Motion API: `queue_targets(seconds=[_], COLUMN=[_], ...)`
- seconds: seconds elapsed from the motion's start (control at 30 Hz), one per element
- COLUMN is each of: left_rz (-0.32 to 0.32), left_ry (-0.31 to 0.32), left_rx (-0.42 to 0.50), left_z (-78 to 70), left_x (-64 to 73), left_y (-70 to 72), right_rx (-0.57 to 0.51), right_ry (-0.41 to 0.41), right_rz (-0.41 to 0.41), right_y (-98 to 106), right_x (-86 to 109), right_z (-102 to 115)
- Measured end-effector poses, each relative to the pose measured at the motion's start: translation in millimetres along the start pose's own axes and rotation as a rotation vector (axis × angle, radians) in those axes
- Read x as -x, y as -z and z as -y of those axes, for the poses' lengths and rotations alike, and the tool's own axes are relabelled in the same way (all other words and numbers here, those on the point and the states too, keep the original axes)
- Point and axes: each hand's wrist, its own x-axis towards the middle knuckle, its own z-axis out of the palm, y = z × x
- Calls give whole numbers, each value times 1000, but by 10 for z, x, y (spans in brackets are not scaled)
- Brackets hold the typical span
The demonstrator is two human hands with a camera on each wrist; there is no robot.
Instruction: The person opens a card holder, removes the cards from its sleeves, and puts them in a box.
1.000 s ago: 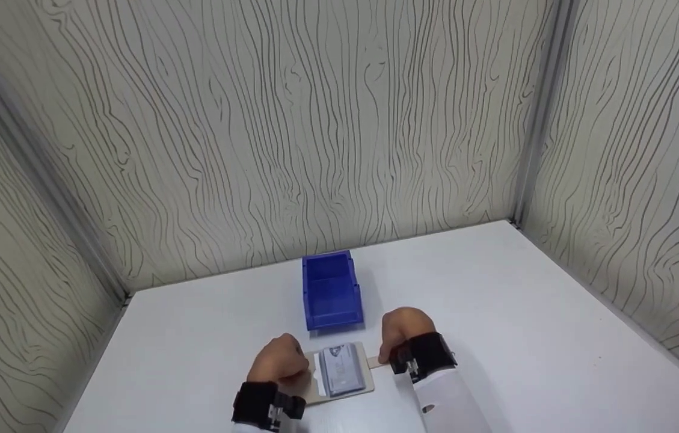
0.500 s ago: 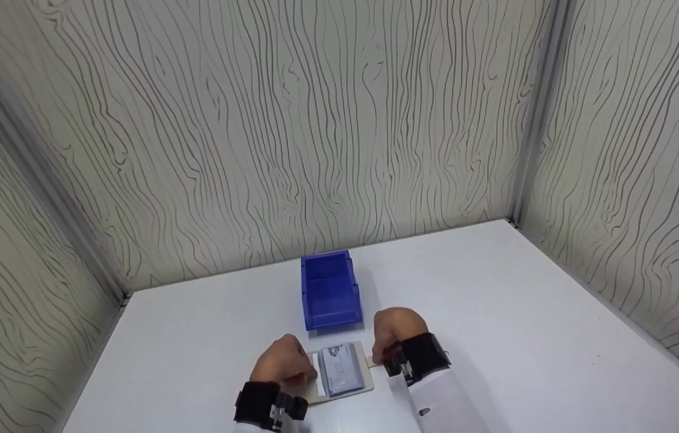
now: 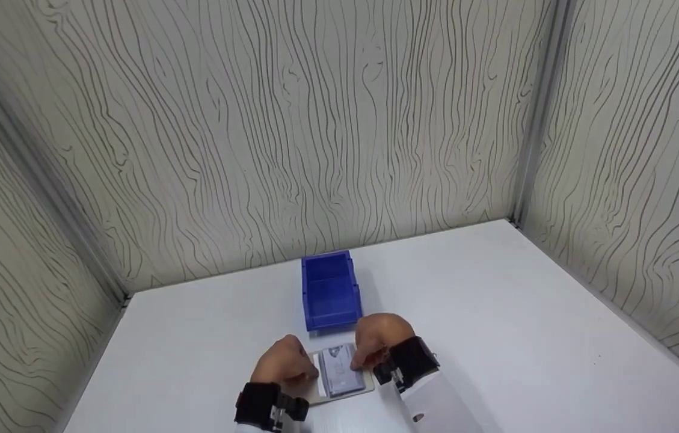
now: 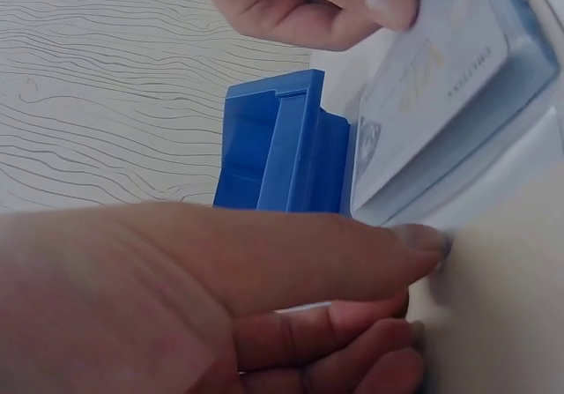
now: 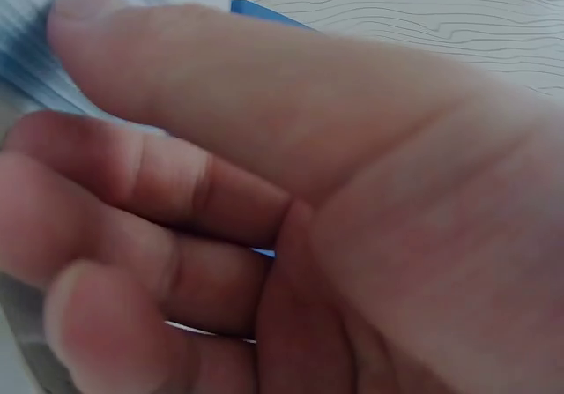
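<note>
A beige card holder (image 3: 365, 380) lies spread open on the white table, near its front. Its stack of clear sleeves (image 3: 339, 371) carries a printed white card (image 4: 432, 85) on top. At the left cover, my left hand (image 3: 285, 364) grips the holder, its thumb (image 4: 410, 244) on the inside beside the sleeves and its other fingers curled at the edge. My right hand (image 3: 380, 340) pinches at the right edge of the sleeves, with the thumb (image 5: 88, 15) on the top card. Part of the holder's right side is hidden by that hand.
A blue plastic bin (image 3: 332, 294) stands just behind the card holder, open at the top. Wood-grain patterned panels (image 3: 291, 120) rise along the back and both sides of the white table (image 3: 465, 288).
My right hand has moved left, from the strap at the holder's right edge onto the sleeves. My left hand has shifted slightly right along the cover. The bin is where it was.
</note>
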Motion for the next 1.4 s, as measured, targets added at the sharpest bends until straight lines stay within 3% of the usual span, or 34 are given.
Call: queue_targets(seconds=[0.13,0.33,0.53,0.97,1.23,1.4], left_rz=[34,61,34,-9,-12,-11], left_ry=[-2,-60,-67,-38,-18,-23], left_rx=[10,66,134,135,114,118], left_z=[-2,-5,5,9,-9,-9], left_x=[-32,-59,-74,-98,-105,-107], left_y=[9,-5,-53,-87,-75,-111], right_rx=[22,60,74,-27,169,213], right_ry=[-4,2,1,-11,75,140], right_rz=[3,-15,-18,-83,-162,-237], right_y=[-26,-37,-38,28,-28,-142], right_x=[-47,-70,-54,81,188,199], right_z=[-9,-12,-10,117,341,306])
